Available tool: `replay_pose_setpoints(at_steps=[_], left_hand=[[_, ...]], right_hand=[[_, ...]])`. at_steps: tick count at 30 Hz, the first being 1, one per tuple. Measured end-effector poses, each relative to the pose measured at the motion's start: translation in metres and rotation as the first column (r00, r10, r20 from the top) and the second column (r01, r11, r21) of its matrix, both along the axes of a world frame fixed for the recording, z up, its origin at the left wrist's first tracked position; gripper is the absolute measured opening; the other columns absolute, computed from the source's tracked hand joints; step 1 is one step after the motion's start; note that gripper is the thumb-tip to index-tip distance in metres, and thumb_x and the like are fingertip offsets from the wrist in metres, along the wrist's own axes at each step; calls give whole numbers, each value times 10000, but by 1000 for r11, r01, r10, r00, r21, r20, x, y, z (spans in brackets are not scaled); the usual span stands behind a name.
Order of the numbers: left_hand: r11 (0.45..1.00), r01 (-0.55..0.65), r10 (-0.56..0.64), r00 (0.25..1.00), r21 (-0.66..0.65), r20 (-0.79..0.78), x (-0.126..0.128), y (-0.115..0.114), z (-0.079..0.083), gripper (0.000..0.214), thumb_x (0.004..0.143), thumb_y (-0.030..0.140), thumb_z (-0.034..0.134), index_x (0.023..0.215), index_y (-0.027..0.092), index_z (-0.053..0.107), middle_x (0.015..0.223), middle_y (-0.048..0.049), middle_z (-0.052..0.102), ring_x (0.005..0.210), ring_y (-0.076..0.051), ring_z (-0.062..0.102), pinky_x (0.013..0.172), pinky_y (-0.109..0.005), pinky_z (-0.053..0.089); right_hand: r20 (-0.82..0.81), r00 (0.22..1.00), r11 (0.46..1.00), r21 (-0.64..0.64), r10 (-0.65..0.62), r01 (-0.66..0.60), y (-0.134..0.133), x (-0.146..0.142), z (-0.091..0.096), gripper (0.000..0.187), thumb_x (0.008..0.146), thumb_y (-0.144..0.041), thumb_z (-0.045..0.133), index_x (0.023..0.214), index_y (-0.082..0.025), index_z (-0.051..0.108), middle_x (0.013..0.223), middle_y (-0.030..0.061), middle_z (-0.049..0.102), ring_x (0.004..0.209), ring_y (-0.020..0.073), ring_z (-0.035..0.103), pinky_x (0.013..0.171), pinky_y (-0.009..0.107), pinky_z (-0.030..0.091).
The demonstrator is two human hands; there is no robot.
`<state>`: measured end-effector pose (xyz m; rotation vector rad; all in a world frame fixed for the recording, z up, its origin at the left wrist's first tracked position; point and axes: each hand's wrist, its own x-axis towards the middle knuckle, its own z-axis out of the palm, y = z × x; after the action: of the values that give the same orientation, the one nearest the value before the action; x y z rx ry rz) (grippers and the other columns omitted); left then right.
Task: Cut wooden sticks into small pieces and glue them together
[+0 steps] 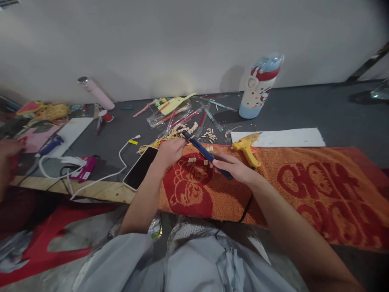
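Note:
My right hand (233, 166) is closed around a long, slim, dark blue tool (201, 150), which looks like a utility knife. Its far end slants up and left, reaching my left hand (172, 151). The fingers of that hand are pinched together beside the tip; what they hold is too small to make out. Below both hands spreads an orange and red towel (231, 198), with a few small cream pieces (192, 159) on it. More short cream sticks (209, 134) lie scattered just beyond. Yellow cord (156, 143) is bunched by my left hand.
A yellow glue gun (247, 149) rests to the right, partly over a white strip (288, 138). Behind stand a cartoon bottle (258, 91) and plastic-wrapped sticks (173, 117). A phone (140, 169), white cable (118, 172) and another person's hand (10, 148) are left.

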<state>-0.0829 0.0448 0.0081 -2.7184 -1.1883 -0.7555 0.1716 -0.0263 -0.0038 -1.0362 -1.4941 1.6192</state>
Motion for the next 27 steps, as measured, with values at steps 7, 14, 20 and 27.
replay_pose_setpoints(at_steps=[7, 14, 20, 27], left_hand=[[980, -96, 114, 988, -173, 101, 10, -3, 0, 285, 909, 210, 438, 646, 191, 547, 669, -48, 656, 651, -159, 615, 630, -264, 446], [927, -105, 203, 948, -360, 245, 17, -6, 6, 356, 917, 261, 413, 596, 189, 550, 569, -11, 630, 554, -136, 573, 604, -265, 437], [942, -123, 210, 941, -312, 265, 20, -8, 8, 374, 961, 345, 427, 640, 193, 545, 580, -5, 622, 580, -135, 586, 628, -255, 451], [973, -122, 146, 983, -195, 112, 19, -2, -9, 293, 968, 334, 419, 934, 175, 662, 900, -73, 742, 830, -187, 677, 754, -276, 477]], right_hand=[[33, 999, 997, -62, -39, 41, -4, 0, 1, 640, 749, -620, 670, 1223, -192, 635, 1161, 97, 684, 1102, 280, 610, 1002, 434, 463], [44, 997, 997, 46, -70, 68, -5, -2, -1, 740, 771, -654, 637, 1336, -185, 549, 1400, 126, 575, 1302, 323, 507, 1138, 493, 343], [200, 959, 950, 278, -201, 141, -2, 5, 7, 554, 842, -601, 571, 1191, -171, 577, 1169, 118, 654, 1070, 296, 593, 936, 408, 453], [519, 720, 825, 550, -461, 132, 3, 24, 25, 428, 848, -606, 517, 938, -188, 540, 883, 107, 612, 793, 256, 541, 705, 356, 406]])
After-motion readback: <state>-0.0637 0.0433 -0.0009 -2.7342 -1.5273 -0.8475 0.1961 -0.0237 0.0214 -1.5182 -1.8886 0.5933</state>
